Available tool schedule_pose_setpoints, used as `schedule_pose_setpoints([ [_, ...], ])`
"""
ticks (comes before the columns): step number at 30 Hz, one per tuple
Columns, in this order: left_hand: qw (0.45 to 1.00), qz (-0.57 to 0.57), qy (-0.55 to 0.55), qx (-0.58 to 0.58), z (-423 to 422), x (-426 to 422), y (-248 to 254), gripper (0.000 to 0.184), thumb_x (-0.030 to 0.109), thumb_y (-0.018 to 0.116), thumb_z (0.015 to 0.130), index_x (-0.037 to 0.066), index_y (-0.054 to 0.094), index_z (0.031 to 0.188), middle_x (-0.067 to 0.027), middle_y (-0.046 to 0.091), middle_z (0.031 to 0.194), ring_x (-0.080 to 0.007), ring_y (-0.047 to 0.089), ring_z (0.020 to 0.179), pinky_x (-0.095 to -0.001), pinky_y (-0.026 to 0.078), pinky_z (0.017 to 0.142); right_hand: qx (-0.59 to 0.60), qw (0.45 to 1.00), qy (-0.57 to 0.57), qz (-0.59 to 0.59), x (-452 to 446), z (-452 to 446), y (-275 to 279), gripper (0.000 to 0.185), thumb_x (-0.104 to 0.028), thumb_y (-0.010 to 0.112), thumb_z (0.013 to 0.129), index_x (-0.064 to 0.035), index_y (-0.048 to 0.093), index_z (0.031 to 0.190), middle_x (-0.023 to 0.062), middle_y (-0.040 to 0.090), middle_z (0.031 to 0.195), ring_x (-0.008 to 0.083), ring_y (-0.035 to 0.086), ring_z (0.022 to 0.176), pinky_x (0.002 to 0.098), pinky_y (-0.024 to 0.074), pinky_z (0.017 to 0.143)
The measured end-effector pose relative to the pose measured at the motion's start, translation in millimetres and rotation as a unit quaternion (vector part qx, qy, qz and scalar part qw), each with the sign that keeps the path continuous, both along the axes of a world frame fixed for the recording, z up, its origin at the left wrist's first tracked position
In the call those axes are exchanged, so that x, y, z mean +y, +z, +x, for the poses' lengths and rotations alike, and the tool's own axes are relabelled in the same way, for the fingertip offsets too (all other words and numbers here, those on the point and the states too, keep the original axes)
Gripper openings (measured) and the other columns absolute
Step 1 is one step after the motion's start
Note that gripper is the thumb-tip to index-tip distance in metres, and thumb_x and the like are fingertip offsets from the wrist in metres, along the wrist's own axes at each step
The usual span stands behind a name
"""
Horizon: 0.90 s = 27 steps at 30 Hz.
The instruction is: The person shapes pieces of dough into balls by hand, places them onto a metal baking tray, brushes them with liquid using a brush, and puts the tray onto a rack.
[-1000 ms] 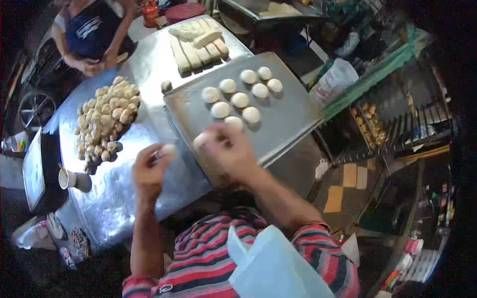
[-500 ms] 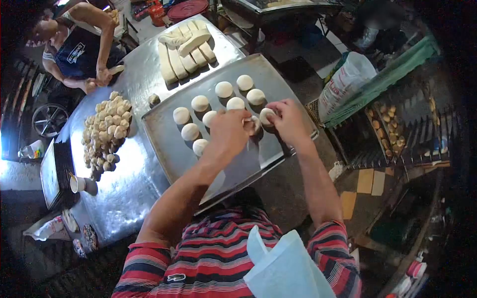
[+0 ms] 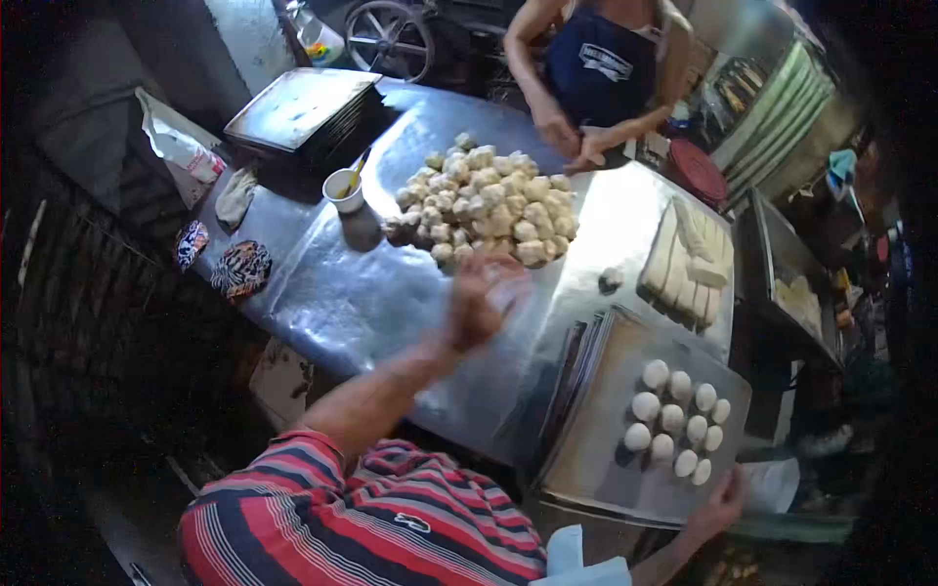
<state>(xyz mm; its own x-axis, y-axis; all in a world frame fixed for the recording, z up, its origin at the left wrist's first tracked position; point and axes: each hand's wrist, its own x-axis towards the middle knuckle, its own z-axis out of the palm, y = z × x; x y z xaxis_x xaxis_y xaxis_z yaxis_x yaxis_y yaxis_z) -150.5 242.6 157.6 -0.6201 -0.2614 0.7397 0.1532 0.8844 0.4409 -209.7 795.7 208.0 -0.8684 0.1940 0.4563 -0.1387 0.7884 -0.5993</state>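
My left hand (image 3: 479,305) is over the metal table at the near edge of a heap of dough pieces (image 3: 493,200). Motion smears its fingers, so whether it holds anything is unclear. At the lower right, my right hand (image 3: 721,503) is beside the near right edge of a baking tray (image 3: 611,415). Its fingers are small and dim, and I cannot tell whether they grip the rim. Several smooth round dough balls (image 3: 672,418) sit in rows on the right part of that tray.
Dough strips (image 3: 689,259) lie behind the tray. On the left are a white cup (image 3: 343,189) with a yellow-handled tool, stacked trays (image 3: 305,105), a cloth (image 3: 235,198) and two patterned items (image 3: 240,269). Across the table stands a co-worker in a dark apron (image 3: 601,63), hands at the edge.
The view has swung left. My left hand has left the dough balls for the heap of dough pieces. My right hand has moved from a dough ball to the tray's near right edge.
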Motion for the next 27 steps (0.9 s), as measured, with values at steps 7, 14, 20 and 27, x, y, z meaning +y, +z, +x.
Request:
schedule_pose_setpoints([
  [7, 0.927, 0.025, 0.356, -0.118, 88, -320, -64, 0.106, 0.035, 0.098, 0.068, 0.011, 0.046, 0.157, -0.0203, 0.046, 0.155, -0.0378, 0.043, 0.145, -0.0522, 0.038, 0.117, -0.131, 0.929, 0.255, -0.235, -297, 75, 24, 0.019, 0.0, 0.07, 0.1, 0.0034, 0.071, 0.119, 0.0092, 0.074, 0.103, 0.0142, 0.07, 0.094, 0.028, 0.0565, 0.082],
  [14, 0.942, 0.265, 0.108, -0.174, 71, -375, -75, 0.126, 0.029, 0.098, 0.066, 0.015, 0.024, 0.167, -0.0219, 0.057, 0.146, -0.0372, 0.058, 0.134, -0.0468, 0.049, 0.114, -0.324, 0.848, 0.365, -0.205, -489, 80, 3, 0.025, -0.008, 0.068, 0.103, 0.0022, 0.068, 0.126, 0.0069, 0.072, 0.097, 0.0119, 0.067, 0.081, 0.0253, 0.0537, 0.072],
  [20, 0.967, 0.208, -0.005, -0.148, 79, -263, -27, 0.126, 0.034, 0.098, 0.069, 0.003, 0.024, 0.165, -0.0245, 0.053, 0.148, -0.0408, 0.056, 0.133, -0.0482, 0.048, 0.112, -0.357, 0.805, 0.374, -0.29, -604, 39, 8, 0.058, -0.019, 0.074, 0.1, 0.0026, 0.049, 0.146, 0.0146, 0.074, 0.106, 0.02, 0.073, 0.096, 0.0295, 0.0579, 0.074],
  [27, 0.949, 0.205, -0.207, -0.123, 46, -130, -10, 0.114, 0.036, 0.091, 0.077, -0.002, 0.026, 0.163, -0.0213, 0.063, 0.137, -0.0397, 0.058, 0.128, -0.0484, 0.043, 0.114, -0.067, 0.908, 0.411, -0.039, -498, 55, 35, 0.02, -0.014, 0.075, 0.096, -0.0046, 0.07, 0.113, 0.0148, 0.074, 0.102, 0.0254, 0.072, 0.085, 0.0356, 0.0576, 0.075],
])
